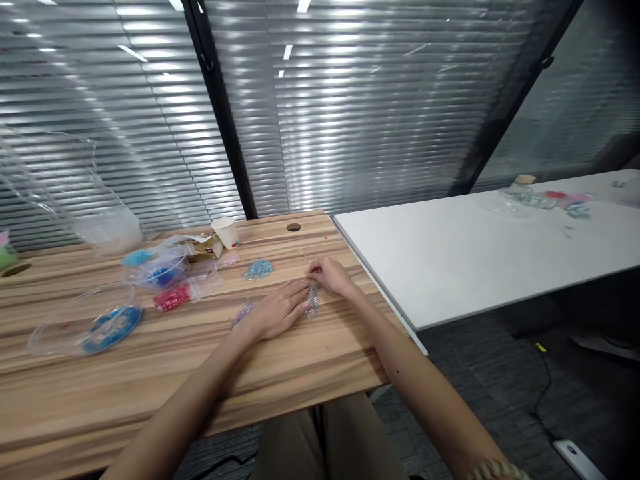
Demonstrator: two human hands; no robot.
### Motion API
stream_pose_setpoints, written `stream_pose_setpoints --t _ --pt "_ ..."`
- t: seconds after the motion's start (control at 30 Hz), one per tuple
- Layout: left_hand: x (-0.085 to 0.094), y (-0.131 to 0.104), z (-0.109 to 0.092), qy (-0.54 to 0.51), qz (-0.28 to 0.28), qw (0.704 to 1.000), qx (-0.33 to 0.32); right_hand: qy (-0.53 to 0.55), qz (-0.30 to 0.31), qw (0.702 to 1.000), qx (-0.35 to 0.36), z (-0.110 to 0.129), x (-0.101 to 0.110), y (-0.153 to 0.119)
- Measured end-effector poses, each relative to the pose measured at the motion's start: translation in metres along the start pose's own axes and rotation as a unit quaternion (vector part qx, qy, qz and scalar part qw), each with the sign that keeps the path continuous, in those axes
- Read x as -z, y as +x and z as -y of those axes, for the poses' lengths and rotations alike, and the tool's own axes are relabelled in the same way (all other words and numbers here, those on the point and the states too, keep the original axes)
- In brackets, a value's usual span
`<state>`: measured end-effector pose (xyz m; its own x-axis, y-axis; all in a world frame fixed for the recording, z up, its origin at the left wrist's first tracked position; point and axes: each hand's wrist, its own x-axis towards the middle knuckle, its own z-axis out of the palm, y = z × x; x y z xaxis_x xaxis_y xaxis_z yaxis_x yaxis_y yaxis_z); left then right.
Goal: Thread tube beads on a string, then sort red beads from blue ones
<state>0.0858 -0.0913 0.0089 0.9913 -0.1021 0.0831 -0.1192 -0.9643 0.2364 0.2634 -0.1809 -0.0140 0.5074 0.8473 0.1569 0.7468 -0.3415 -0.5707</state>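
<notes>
L hand [277, 310] lies palm-down on bench [310, 363], fingers twd R hand [333, 275], whose fingertips are bunched; can't tell if either grip's got anything. Clear pile [313, 305] is on bench nr both hands' fingers, contact unclear. Blue pile [258, 269] just beyond L hand, purple pile [242, 312] beside it, red bag [173, 297] farther L.

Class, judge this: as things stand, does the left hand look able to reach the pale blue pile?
Probably yes: the pale blue pile lies close to the left hand, and nothing visible stands between them.
</notes>
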Motion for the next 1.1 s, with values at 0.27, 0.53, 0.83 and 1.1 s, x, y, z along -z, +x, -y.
stream_pose_setpoints --t 0.27,0.53,0.83,1.1 --pt "-0.004 -0.001 0.005 0.011 -0.022 0.999 0.029 0.078 0.012 0.996 0.029 -0.01 0.009 0.001" --pt "-0.005 -0.001 0.01 0.012 -0.03 0.999 0.017 0.054 0.061 0.996 0.034 -0.008 0.016 -0.003" --pt "-0.005 0.002 0.013 0.027 -0.007 1.0 0.011 0.023 0.064 0.997 0.027 -0.007 0.017 -0.005" --pt "-0.001 0.002 0.009 0.032 -0.028 0.999 -0.012 0.011 0.05 0.997 0.062 -0.009 0.011 -0.004"
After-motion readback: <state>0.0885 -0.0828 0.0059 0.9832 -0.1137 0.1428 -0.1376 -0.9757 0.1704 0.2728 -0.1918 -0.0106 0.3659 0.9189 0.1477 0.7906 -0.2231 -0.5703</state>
